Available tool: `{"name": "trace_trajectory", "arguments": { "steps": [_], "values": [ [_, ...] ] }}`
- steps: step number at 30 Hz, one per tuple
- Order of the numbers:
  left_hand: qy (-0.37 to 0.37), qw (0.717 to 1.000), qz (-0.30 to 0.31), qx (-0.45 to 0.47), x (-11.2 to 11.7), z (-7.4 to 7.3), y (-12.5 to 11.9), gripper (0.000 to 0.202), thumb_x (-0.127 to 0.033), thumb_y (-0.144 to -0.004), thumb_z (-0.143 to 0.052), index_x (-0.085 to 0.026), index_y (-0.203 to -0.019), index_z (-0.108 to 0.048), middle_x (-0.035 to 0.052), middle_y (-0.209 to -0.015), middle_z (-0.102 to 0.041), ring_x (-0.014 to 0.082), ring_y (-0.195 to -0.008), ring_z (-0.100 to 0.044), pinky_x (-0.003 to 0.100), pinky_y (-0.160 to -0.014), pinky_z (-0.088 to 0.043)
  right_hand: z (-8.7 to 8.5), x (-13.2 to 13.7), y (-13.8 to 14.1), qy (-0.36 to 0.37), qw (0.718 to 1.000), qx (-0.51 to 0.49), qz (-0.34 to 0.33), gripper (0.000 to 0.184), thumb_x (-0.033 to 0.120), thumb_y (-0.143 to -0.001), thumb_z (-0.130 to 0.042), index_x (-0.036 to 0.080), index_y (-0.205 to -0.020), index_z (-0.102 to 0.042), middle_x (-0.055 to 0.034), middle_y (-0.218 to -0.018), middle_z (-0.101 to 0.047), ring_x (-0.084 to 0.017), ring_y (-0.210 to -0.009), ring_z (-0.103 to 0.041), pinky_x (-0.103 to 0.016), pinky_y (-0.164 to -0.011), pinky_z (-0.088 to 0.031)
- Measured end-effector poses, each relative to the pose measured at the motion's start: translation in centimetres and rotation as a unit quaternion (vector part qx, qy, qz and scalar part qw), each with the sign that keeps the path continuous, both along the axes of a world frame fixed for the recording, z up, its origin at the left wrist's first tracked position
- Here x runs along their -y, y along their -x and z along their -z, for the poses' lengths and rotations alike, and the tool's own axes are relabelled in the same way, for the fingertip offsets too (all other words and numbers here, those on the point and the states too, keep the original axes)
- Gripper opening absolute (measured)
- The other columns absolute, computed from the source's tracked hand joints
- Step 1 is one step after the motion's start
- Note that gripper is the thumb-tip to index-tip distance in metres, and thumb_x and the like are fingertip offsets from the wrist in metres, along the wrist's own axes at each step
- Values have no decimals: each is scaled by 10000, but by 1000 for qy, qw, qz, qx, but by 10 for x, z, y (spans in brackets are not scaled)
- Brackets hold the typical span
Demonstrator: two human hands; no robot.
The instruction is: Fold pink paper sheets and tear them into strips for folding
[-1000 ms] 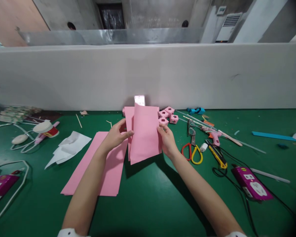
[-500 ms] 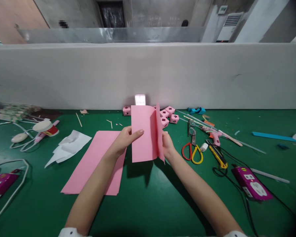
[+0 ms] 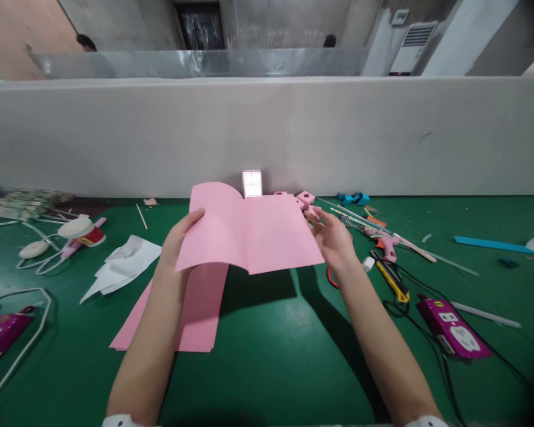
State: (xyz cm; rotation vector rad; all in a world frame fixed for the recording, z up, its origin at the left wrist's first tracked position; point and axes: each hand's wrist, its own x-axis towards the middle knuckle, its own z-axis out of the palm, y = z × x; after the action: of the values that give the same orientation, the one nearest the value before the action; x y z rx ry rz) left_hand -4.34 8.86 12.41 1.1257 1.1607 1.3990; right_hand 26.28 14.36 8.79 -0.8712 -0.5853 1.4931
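A pink sheet of paper with a centre crease is spread open in the air above the green table. My left hand grips its left edge, thumb on top. My right hand holds the right edge with the fingers partly spread. Under the sheet and my left forearm, a second pink sheet lies flat on the table. Small pink paper cubes sit just behind the held sheet by the white wall.
Right of my hand lie red and yellow scissors, a yellow utility knife, a pink glue gun, a purple power strip and thin sticks. On the left are crumpled white paper, a tape roll and another power strip.
The folded pink sheet has been opened out flat and wide. My left hand moved left and my right hand moved right, pulling the two halves apart.
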Motion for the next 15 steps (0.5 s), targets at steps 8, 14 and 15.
{"name": "trace_trajectory", "arguments": {
  "steps": [8, 14, 15],
  "values": [
    [23, 992, -101, 68, 0, 0, -1, 352, -501, -786, -674, -205, -976, -650, 78, -886, -737, 322, -950, -714, 429, -771, -646, -25, 37, 34, -38, 994, 41, -94, 237, 332, -793, -691, 218, -1000, -688, -56, -1097, -712, -224, -1051, -672, -305, -795, -542],
    [34, 996, -51, 71, 8, -2, -23, 343, -488, -815, -595, -187, -971, -646, 71, -880, -740, 321, -982, -709, 442, -828, -628, -15, 64, 71, -23, 974, 41, -223, 475, 458, -791, -742, 230, -1187, -615, -79, -1180, -691, -227, -1108, -660, -355, -906, -546],
    [39, 997, -18, 69, 10, -2, -30, 381, -503, -817, -573, -171, -987, -651, 90, -877, -741, 339, -993, -704, 467, -840, -621, -13, 67, 73, -26, 971, 37, -234, 540, 459, -772, -766, 246, -1232, -581, -70, -1177, -693, -222, -1096, -665, -351, -885, -559]
  ]
}}
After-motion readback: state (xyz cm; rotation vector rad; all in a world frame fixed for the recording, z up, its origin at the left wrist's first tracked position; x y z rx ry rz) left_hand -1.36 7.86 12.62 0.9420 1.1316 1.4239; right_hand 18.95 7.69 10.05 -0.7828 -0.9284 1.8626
